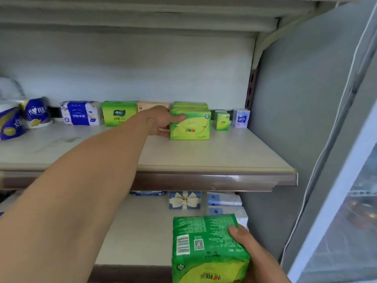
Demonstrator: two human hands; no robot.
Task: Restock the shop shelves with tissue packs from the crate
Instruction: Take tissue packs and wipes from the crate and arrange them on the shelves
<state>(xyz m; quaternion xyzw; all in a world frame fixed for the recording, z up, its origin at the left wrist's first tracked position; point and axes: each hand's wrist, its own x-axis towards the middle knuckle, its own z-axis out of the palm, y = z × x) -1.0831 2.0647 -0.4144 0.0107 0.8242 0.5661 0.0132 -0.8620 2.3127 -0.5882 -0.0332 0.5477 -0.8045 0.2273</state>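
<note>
Right hand (251, 246) grips a green pack (208, 248) low in front (crate unseen), waiting its turn; left hand (163, 121) reaches to the shelf (224, 156), fingers closed round another pack (189, 124) standing there; restocking looks partly done, much shelf bare.

- The left hand (161, 121) reaches deep over the pale upper shelf (204, 158), thumb on the front face of a bright green plastic-wrapped tissue pack (190, 125) standing towards the shelf's back right.
- Another green pack (190, 105) sits just behind it, slightly higher.
- Along the back edge: a small green pack (222, 120), a small blue-and-white pack (241, 118) near the right corner, a larger green pack (119, 113), a blue-and-white wrapped pack (80, 113).
- The right hand (251, 248) grips a dark green barcoded tissue pack (206, 248) over the lower shelf (138, 231).
</note>
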